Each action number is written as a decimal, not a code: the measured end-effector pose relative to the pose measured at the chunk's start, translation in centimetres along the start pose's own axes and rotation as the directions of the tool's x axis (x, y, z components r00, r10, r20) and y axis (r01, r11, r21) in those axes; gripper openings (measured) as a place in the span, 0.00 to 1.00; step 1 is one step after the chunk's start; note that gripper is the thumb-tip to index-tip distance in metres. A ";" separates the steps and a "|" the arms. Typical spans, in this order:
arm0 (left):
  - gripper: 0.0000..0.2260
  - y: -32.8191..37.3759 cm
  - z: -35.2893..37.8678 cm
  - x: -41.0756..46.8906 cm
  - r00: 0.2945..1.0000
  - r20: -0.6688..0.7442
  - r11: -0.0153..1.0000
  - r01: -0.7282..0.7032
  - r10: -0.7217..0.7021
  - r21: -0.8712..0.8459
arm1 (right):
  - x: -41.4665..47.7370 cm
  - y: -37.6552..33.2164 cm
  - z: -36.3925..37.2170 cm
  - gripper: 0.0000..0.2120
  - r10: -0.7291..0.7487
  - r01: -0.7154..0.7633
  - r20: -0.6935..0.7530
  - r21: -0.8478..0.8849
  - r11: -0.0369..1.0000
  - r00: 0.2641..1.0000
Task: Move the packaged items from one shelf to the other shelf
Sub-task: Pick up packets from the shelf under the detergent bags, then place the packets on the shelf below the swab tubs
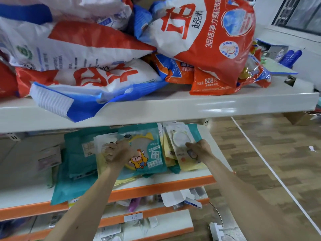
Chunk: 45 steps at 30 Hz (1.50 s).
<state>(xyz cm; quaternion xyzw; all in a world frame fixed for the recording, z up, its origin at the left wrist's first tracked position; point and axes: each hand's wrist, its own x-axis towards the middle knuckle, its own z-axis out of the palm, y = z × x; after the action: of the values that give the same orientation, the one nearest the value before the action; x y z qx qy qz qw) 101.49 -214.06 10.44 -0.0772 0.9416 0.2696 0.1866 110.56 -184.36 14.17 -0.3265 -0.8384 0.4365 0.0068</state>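
Note:
Flat teal and yellow packets lie in loose piles on the second shelf (156,184), which has an orange front edge. My left hand (118,152) grips a pale yellow packet (102,164) at the left of a teal packet with a cartoon mirror (147,153). My right hand (199,149) pinches a yellow packet with a round white item (180,140) on the right-hand pile. Both forearms reach in under the top shelf.
The white top shelf (208,103) overhangs the packets and carries big red, white and blue detergent bags (208,37). Lower shelves (156,214) hold small goods and a price tag. A wood-pattern floor (260,162) lies to the right, with a white power strip (216,230).

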 end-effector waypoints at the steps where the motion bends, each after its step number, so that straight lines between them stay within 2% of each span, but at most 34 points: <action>1: 0.62 0.3 -0.2 -0.6 1.000 -0.014 1.000 -0.001 0.001 -0.008 | 0.0 -0.2 0.1 0.16 0.002 -0.002 -0.002 -0.003 1.000 1.000; 3: 0.60 0.3 0.5 0.1 0.999 -0.010 0.999 0.035 -0.035 0.008 | -0.1 -0.3 0.4 0.16 -0.002 0.002 -0.012 0.013 1.000 1.000; 6: 0.46 1.5 -0.5 -0.9 0.999 -0.002 0.997 0.045 -0.045 -0.063 | 0.1 -0.2 0.6 0.14 -0.019 0.018 0.018 0.021 1.000 1.000; 8: 0.38 0.7 0.5 1.4 0.998 -0.038 0.991 0.039 -0.044 -0.125 | 0.3 -0.4 0.4 0.12 -0.018 0.017 0.050 0.018 1.000 0.999; 10: 0.37 2.0 -0.7 -0.9 0.998 -0.051 0.996 0.024 -0.029 -0.090 | 0.6 -0.5 0.0 0.15 0.004 -0.005 0.082 0.012 1.000 0.997; 13: 0.23 2.6 -1.5 -2.3 0.998 -0.034 0.989 -0.057 0.053 -0.139 | 1.1 -0.3 -0.5 0.16 0.028 -0.033 0.111 0.042 0.999 0.993; 16: 0.28 2.4 -2.4 -2.3 0.987 -0.111 0.964 -0.138 0.116 -0.226 | 1.4 0.0 -1.0 0.16 0.040 -0.054 0.141 0.097 0.994 0.989; 19: 0.24 1.6 -3.6 -2.9 0.975 -0.056 0.885 -0.217 0.213 -0.412 | 1.2 -0.1 -1.5 0.11 0.040 -0.058 0.143 0.124 0.991 0.989; 23: 0.19 1.6 -5.5 -5.5 0.941 0.058 0.735 -0.222 0.335 -0.641 | 0.6 -0.5 -2.4 0.06 0.058 -0.073 0.135 0.109 0.991 0.989; 25: 0.16 1.8 -6.4 -6.5 0.933 0.061 0.700 -0.221 0.354 -0.679 | 0.3 -0.6 -2.9 0.07 0.064 -0.082 0.154 0.109 0.991 0.986; 28: 0.13 1.8 -7.7 -7.3 0.931 0.013 0.588 -0.220 0.365 -0.778 | -0.1 -0.6 -3.5 0.08 0.076 -0.094 0.165 0.106 0.990 0.983; 31: 0.10 0.5 -9.1 -7.2 0.965 -0.029 0.526 -0.167 0.259 -0.834 | -0.6 -0.7 -3.7 0.04 0.064 -0.087 0.166 0.136 0.987 0.984; 35: 0.08 -3.0 -10.1 -7.7 0.999 -0.024 0.472 -0.004 -0.037 -0.882 | -2.0 -1.0 -3.1 0.02 0.070 -0.100 0.165 0.182 0.978 0.984; 38: 0.06 -5.7 -10.7 -9.3 0.974 -0.084 0.459 0.024 -0.212 -0.888 | -3.8 -2.5 -1.7 0.03 0.022 -0.055 0.192 0.169 0.984 0.981; 42: 0.06 -9.5 -12.1 -12.4 0.926 -0.236 0.523 -0.051 -0.293 -0.851 | -6.9 -7.3 1.3 0.05 -0.108 0.068 0.229 0.176 0.982 0.968; 45: 0.11 -13.4 -14.1 -15.7 0.900 -0.268 0.541 -0.043 -0.343 -0.840 | -9.9 -11.2 4.8 0.07 -0.201 0.138 0.291 0.223 0.965 0.936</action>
<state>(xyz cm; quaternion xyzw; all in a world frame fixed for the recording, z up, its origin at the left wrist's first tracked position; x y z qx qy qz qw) 114.84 -232.27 21.26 -0.2919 0.7083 0.6410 -0.0468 110.93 -197.85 22.16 -0.1777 -0.8060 0.5619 -0.0549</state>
